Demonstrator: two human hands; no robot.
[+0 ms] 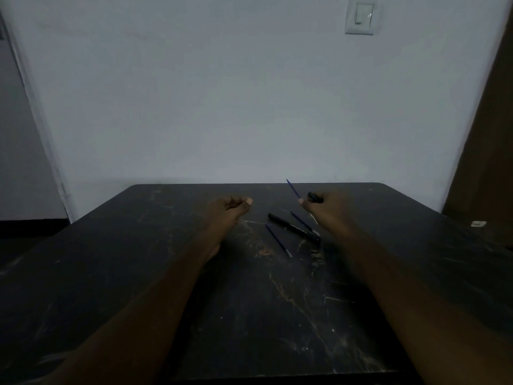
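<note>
My right hand (323, 207) pinches a thin blue pen refill (293, 188) that points up and to the left, and a small black pen part (315, 197) sits in its curled fingers. My left hand (231, 208) hovers over the dark table (138, 273) with its fingers curled and nothing visible in it. Between the hands a black pen body (294, 227) lies on the table. A blue refill (278, 240) lies in front of the pen body and another blue refill (304, 223) lies just behind it.
The table stands against a pale wall (222, 107) with a light switch (363, 17) at the upper right. A small white object (478, 223) lies near the table's right edge. A brown door or panel (491, 134) rises at the far right.
</note>
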